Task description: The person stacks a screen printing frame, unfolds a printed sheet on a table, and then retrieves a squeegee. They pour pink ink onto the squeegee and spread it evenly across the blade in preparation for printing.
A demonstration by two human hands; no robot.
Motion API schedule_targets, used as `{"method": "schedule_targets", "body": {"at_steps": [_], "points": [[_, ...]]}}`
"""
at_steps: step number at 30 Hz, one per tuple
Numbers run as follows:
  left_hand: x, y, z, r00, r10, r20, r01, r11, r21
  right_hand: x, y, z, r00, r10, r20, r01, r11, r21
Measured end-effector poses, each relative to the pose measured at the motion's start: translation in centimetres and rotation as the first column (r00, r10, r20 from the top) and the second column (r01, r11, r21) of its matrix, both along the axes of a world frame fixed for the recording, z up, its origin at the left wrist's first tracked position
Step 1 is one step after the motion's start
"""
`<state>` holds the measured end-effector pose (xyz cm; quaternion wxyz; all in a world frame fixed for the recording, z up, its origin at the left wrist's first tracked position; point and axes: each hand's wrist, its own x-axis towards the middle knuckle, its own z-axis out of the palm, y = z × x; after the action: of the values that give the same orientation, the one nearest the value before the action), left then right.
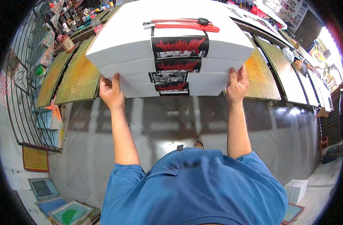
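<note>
Stacked white paper (126,47), several thick blocks bound by black-and-red printed bands, is carried out in front of the person's chest, above the grey tiled floor (171,123). The left hand (111,92) and right hand (237,84) grip its two near corners, thumbs up on the side. A red utility knife (182,24) lies on top; yellow-green cutting mats (79,75) cover the bench beyond.

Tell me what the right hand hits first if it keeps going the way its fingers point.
The right hand already grips the right edge of the white stack, fingers under it and thumb pointing up along its side. Going straight on, it meets the stack itself at once; past that lies a yellow-green board, though depth is unclear.
</note>
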<state>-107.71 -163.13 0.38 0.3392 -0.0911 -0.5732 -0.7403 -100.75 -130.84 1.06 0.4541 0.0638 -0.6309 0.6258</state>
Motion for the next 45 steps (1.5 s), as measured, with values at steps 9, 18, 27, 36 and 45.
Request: {"method": "schedule_targets", "body": {"at_steps": [9,18,27,36,45], "points": [[-0.2,-0.7,-0.5,1.0,-0.011,0.024,0.012,0.999,-0.043,-0.3,0.2,-0.8,0.989,0.113,-0.095,-0.121,0.989,-0.088],[0.4,-2.0,1.5,0.996,-0.065,-0.059,0.063,0.997,-0.036,0.0,0.4,0.8,0.995,0.052,-0.09,-0.056,0.998,-0.041],[0.1,-0.6,4.0,0.991,-0.034,-0.131,0.026,0.997,-0.067,-0.4,-0.9,2.9,0.997,-0.014,-0.082,0.013,1.0,-0.009],[-0.4,0.1,4.0,0.989,-0.052,-0.137,0.053,0.999,0.001,-0.9,-0.8,3.1,0.993,-0.076,-0.092,0.082,0.995,0.064],[-0.5,-0.6,3.7,0.989,-0.053,-0.137,0.056,0.998,0.014,-1.2,-0.5,2.4,0.997,-0.072,-0.015,0.072,0.997,0.023]]}}
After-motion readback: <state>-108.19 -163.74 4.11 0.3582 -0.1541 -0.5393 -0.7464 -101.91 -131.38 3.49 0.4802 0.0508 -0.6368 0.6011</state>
